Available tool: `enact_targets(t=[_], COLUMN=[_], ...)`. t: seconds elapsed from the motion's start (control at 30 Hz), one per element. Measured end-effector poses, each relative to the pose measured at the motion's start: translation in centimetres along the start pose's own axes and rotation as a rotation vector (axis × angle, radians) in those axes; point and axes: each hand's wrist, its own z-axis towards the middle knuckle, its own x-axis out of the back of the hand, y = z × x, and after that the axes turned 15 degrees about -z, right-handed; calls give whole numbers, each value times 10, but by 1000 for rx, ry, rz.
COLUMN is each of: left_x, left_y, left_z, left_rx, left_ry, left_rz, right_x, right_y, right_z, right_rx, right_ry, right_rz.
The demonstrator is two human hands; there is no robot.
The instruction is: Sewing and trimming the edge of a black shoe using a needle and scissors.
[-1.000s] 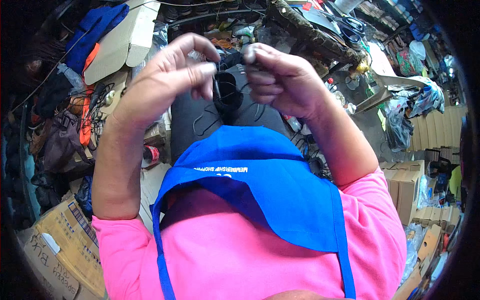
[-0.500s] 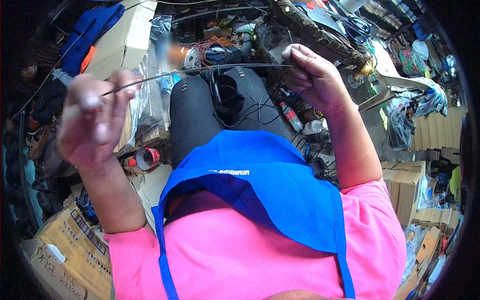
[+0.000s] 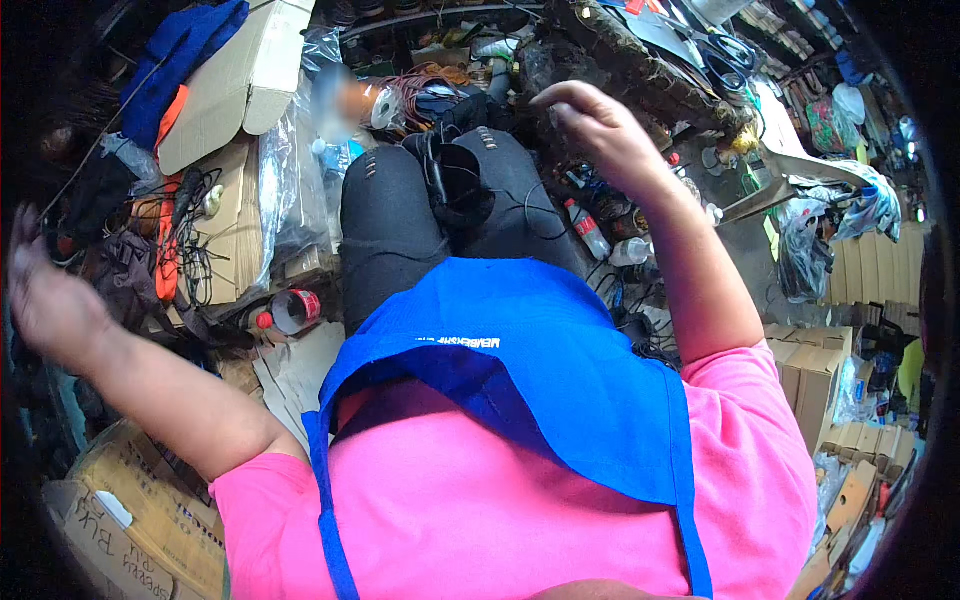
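Note:
My left hand (image 3: 55, 300) is raised at the far left, arm stretched out. Its fingers are smeared by motion, and I cannot tell whether they grip anything. Beyond my right knee, my right hand (image 3: 605, 135) is raised with fingers bent and drawn together; anything in them is too small to make out. Between my knees sits a black item (image 3: 460, 185) with a round opening, which looks like a shoe. A thin dark cord (image 3: 390, 247) lies across my left thigh, and another loops over the right one. Neither hand touches the black item.
Cardboard (image 3: 235, 90) and clear plastic sheeting stand left of my legs, near tangled black cords (image 3: 200, 235). A spool (image 3: 385, 108) lies beyond my knees. Bottles (image 3: 587, 228) lie at the right, with scissors (image 3: 728, 60) on a cluttered surface farther off. Boxes (image 3: 130, 500) stand lower left.
My left hand has swung far out to the left, and my right hand has shifted slightly left. The dark cord stretched between them no longer shows there; a cord now lies on my thigh.

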Motion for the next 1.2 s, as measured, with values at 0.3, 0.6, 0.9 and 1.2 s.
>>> enact_targets(t=[0.3, 0.6, 0.9, 1.2], left_x=[-167, -193, -197, -196], left_y=[31, 34, 34, 35], left_z=[-211, -232, -244, -242], left_rx=[368, 193, 224, 243], left_ry=[-1215, -1182, -1061, -1059], left_rz=[-230, -225, -251, -298], right_x=[-57, -69, -50, -59], right_y=[-13, 38, 68, 62], right_z=[28, 17, 6, -1], right_rx=[158, -253, -403, -139], right_ry=[-376, -440, -358, -296], right_rz=[-662, -153, 596, 431])
